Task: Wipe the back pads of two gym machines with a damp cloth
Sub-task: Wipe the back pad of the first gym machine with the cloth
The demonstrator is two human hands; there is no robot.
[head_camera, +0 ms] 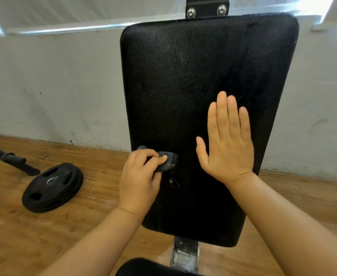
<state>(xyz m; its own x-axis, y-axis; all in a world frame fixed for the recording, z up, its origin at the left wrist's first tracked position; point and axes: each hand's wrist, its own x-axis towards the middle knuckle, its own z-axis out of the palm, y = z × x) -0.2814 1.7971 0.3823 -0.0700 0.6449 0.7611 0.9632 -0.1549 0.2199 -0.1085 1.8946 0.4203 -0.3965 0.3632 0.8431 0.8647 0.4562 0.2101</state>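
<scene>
A tall black textured back pad [193, 72] fills the middle of the view, tilted away from me. My left hand [139, 176] grips a bunched dark grey cloth [166, 162] and presses it against the pad's lower left area. My right hand [227, 140] lies flat on the pad to the right of the cloth, fingers straight and pointing up, holding nothing. A small tear [173, 182] shows in the pad just below the cloth.
A black weight plate [52, 188] lies on the wooden floor at the left, with a dark bar [10, 158] behind it. The pad's metal support [184, 253] runs down to a black seat [143, 267] at the bottom. A grey wall stands behind.
</scene>
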